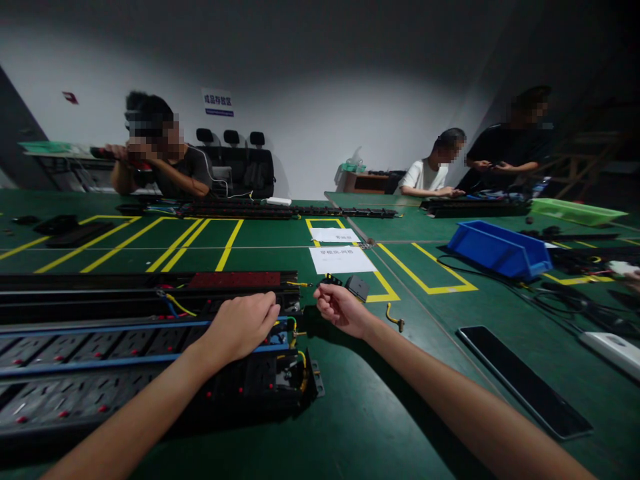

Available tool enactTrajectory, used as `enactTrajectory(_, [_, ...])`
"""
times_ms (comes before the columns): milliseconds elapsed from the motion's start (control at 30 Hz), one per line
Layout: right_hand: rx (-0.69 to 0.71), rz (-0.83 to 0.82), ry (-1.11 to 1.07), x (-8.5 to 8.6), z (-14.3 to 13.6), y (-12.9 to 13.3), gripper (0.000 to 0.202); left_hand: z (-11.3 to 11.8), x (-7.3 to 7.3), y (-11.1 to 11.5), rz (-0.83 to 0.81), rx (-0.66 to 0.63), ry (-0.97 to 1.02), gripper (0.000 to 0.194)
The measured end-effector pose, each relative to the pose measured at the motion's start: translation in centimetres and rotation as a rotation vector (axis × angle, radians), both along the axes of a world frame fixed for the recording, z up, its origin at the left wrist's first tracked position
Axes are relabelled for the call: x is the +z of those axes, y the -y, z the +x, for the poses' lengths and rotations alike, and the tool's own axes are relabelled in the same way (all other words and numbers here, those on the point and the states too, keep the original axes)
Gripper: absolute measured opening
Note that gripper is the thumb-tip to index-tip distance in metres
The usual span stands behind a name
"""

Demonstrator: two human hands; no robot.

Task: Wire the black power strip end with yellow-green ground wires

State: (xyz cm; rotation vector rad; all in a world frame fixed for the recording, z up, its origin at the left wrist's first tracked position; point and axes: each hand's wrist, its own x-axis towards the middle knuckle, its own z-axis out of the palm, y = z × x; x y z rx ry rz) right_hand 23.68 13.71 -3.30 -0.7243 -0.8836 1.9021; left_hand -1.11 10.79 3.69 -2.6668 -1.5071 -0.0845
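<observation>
My left hand point(245, 328) lies over the right end of a long power strip with blue edges point(115, 341), its fingers curled down around the strip. Yellow-green wires point(294, 325) stick out of that end. Just to the right, my right hand point(343, 310) hovers with fingers curled and pressed together; whatever is in them, if anything, is hidden. Behind it sits a small dark grey block point(357, 287). Nearer me lies a second black power strip point(145, 393) with red-dotted sockets and an open wired end. A short yellow wire piece point(394, 319) rests on the table.
A smartphone point(523, 380) lies at right, near a white power strip point(613, 352) and black cables point(565, 303). A blue bin point(500, 252) and a green tray point(575, 211) stand farther back. Paper labels point(343, 260) lie mid-table. Several people sit or stand across the table.
</observation>
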Motion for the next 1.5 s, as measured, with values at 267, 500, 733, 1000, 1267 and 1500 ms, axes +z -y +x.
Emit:
enactTrajectory(267, [-0.010, -0.003, 0.004, 0.02, -0.07, 0.05, 0.024, 0.07, -0.21, -0.10, 0.011, -0.005, 0.003, 0.035])
enactTrajectory(500, [-0.011, -0.018, 0.018, 0.02, -0.04, 0.01, 0.024, -0.05, -0.18, 0.06, 0.011, -0.007, 0.001, 0.034])
enactTrajectory(733, [-0.019, -0.011, 0.024, 0.04, -0.05, 0.07, 0.025, -0.02, -0.09, -0.03, 0.016, 0.001, 0.000, 0.033])
enactTrajectory(1000, [-0.014, -0.005, 0.038, 0.24, -0.10, 0.17, 0.023, -0.01, -0.01, 0.07, 0.000, -0.005, 0.031, 0.034])
enactTrajectory(1267, [-0.022, -0.009, 0.045, 0.25, -0.13, 0.19, 0.024, 0.04, 0.04, 0.08, -0.006, -0.010, 0.049, 0.034])
enactTrajectory(1500, [-0.034, -0.010, 0.045, 0.18, -0.16, 0.19, 0.024, 0.02, 0.00, 0.03, -0.002, -0.005, 0.035, 0.034])
